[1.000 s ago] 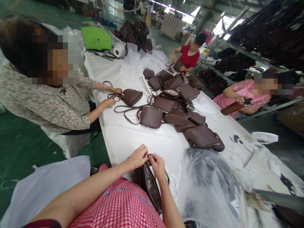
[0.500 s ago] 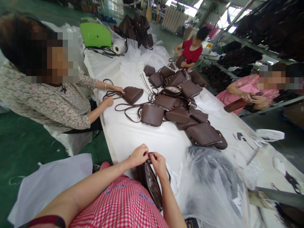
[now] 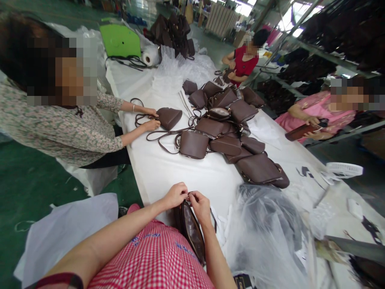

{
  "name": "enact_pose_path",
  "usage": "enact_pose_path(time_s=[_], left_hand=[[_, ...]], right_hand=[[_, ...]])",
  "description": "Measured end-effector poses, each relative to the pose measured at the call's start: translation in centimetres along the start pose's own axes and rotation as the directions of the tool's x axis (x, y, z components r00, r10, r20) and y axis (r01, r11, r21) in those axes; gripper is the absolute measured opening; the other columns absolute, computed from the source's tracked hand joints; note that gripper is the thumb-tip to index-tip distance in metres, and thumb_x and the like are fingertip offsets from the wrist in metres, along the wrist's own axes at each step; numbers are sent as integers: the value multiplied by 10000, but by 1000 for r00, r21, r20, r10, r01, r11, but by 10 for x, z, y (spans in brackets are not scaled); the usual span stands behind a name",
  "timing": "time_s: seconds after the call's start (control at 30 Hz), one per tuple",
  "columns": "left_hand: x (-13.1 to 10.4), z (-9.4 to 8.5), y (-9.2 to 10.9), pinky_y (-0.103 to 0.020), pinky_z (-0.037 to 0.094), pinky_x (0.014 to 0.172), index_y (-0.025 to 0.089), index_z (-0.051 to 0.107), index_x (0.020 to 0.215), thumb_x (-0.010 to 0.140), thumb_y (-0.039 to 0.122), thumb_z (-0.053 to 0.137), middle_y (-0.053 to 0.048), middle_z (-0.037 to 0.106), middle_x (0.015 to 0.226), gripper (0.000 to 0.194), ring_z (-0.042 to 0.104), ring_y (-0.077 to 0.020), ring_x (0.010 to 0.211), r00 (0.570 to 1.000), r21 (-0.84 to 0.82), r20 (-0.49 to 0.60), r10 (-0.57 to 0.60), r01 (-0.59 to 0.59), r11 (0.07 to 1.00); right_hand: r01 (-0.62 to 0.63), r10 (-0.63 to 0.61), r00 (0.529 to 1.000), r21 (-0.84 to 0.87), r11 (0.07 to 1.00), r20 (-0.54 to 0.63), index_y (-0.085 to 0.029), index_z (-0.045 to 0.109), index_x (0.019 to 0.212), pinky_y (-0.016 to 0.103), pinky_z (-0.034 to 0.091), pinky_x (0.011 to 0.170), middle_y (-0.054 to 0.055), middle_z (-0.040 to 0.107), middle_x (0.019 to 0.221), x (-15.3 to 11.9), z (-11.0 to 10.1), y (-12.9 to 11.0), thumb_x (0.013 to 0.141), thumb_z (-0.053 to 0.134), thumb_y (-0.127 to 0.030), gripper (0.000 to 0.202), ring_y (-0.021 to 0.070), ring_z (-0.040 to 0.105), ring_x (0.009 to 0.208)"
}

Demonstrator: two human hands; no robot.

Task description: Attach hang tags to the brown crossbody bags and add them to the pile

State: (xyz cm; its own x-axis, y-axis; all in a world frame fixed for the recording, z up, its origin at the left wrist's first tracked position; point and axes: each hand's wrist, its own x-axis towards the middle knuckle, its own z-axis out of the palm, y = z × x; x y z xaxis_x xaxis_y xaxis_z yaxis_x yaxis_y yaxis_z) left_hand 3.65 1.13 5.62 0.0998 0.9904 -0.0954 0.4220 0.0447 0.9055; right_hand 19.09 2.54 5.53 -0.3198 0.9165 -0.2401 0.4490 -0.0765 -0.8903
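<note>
A dark brown handbag [image 3: 193, 232] rests against my checked apron at the table's near edge, its top gaping so that the shiny lining shows. My left hand [image 3: 177, 194] pinches at the bag's far end. Close beside it, my right hand [image 3: 201, 205] has thumb and finger pressed together at the same end. The small part between my fingertips, perhaps a strap end or zip end, is too small to make out. My forearms cover some of the bag's sides.
Brown handbags [image 3: 194, 144] lie heaped mid-table. Clear plastic bags [image 3: 264, 233] are at my right. A co-worker at left handles a brown bag [image 3: 170, 118]; two others work across the table. A green machine [image 3: 120, 41] and plastic roll [image 3: 150, 56] stand at the far left.
My hands stay at the bag's end with only slight finger movement. The left co-worker's near hand has moved right, up to the bag. The pink-clad co-worker's hands have shifted on a brown item.
</note>
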Motion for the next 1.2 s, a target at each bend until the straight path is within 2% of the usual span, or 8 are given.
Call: enact_pose_path(time_s=[0.3,0.53,0.87,1.03,1.2], left_hand=[[1,0,-2,-226,379,636,159,543,588,688,99,493,9,521,673,127,491,-125,662,1000,-26,-4,-29,29,999],[-2,3,-2,-223,402,633,152,602,751,696,132,503,-1,586,735,114,513,-127,671,995,-163,-52,-87,78,984],[1,2,7,-210,353,576,150,582,637,677,81,482,23,528,618,128,457,-110,590,996,2,-64,-57,57,998],[0,1,5,-201,358,563,146,601,659,696,104,495,21,551,625,120,482,-110,600,994,-41,-65,-92,89,995],[0,1,3,-197,384,579,141,621,704,701,103,494,22,572,639,132,503,-108,608,994,-112,-48,-97,91,990]], right_hand=[[-27,27,999,1,1000,-44,-193,623,729,243,481,601,0,642,645,0,1,1,803,501,-365,224,167,617,645],[-23,23,1000,-3,1000,-11,-185,654,748,244,468,609,8,656,657,0,0,5,810,504,-373,248,166,600,638],[-5,1,999,-111,994,-37,-182,670,707,234,417,617,-9,649,632,-2,0,-6,791,519,-345,238,151,555,619],[-4,-3,998,-106,994,-66,-185,648,664,230,400,595,-17,617,597,-2,1,-3,773,523,-345,231,145,527,598],[-5,2,999,-63,998,-40,-186,653,672,231,407,587,-16,615,594,-3,0,-2,776,519,-356,240,149,534,600]])
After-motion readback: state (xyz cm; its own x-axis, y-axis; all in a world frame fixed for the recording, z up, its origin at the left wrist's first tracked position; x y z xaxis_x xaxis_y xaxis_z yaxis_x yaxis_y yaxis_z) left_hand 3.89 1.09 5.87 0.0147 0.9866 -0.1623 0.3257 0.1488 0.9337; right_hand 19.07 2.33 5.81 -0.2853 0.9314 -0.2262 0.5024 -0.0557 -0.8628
